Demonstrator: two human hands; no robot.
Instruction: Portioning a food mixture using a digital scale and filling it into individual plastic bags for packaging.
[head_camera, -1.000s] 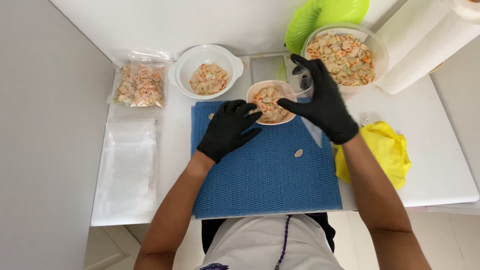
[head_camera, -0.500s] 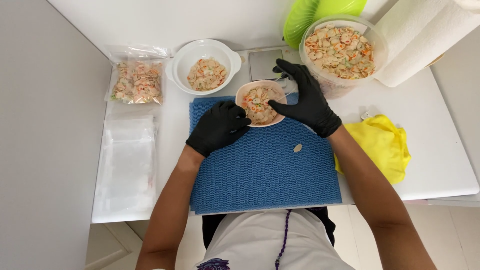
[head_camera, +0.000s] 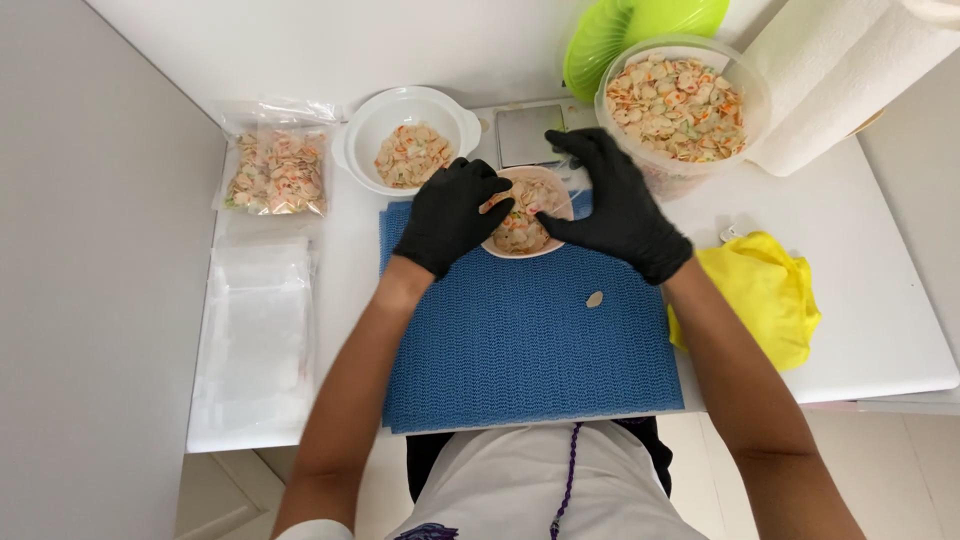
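**Both hands around the small bowl of shell pasta**

While we've got both gloved hands up at 12 o'clock on the blue mat (head_camera: 530, 340), the step in hand looks like handling the small bowl (head_camera: 522, 222) of coloured pasta shells. Our left hand (head_camera: 450, 215) cups its 9 o'clock side with the fingers curled over the rim, and our right hand (head_camera: 612, 205) covers the 3 o'clock side, fingers spread fairly wide and reaching toward the little flat scale (head_camera: 528, 133) just behind. The bowl sits on the mat's far edge, right in front of that scale.

Our read: whatever comes next needs a steady two-sided hold, since the bowl is heaped and one shell (head_camera: 595, 299) already lies loose on the mat at about 4 o'clock from it.

Around us: a white handled bowl (head_camera: 405, 150) at 11 o'clock, a big clear tub (head_camera: 685, 105) of pasta at 1 o'clock, a filled bag (head_camera: 275, 170) and a stack of empty bags (head_camera: 258, 330) off at 9 o'clock on the worktop (head_camera: 880, 300), a yellow cloth (head_camera: 765, 295) at 3.

Hard to make out: the gloves hide most of the small bowl's rim, so we can't tell whether it's gripped or only touched. The scale's face is half covered, and the green lid (head_camera: 640, 30) and paper roll (head_camera: 850, 70) are cut off at the top.
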